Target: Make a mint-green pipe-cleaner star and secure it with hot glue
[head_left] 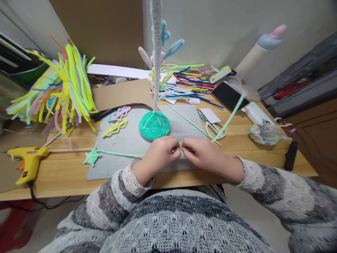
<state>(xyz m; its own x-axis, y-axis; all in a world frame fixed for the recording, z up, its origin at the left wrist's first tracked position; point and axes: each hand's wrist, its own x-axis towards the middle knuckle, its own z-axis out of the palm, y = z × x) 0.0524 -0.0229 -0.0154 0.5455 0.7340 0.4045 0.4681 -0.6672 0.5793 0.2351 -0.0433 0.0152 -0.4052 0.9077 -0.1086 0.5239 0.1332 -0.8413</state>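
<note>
My left hand (162,154) and my right hand (201,154) meet just in front of a round teal base (154,125), fingers closed in a pinch. A bit of light green shows between their fingertips. From behind my left hand a mint green pipe cleaner (121,153) runs left to a small green star (92,156). A pale green pipe cleaner end (231,114) slants up beyond my right hand. Whether these are one length is hidden by the hands. A white wrapped stem (156,56) rises upright from the base.
A grey cutting mat (105,168) carries yellow (115,128) and pink-blue zigzag pieces (119,114). Scissors (218,130), a phone (229,95) and a loose green pipe cleaner (186,121) lie rightward. A yellow glue gun (30,160) and a pipe cleaner bundle (65,84) are left.
</note>
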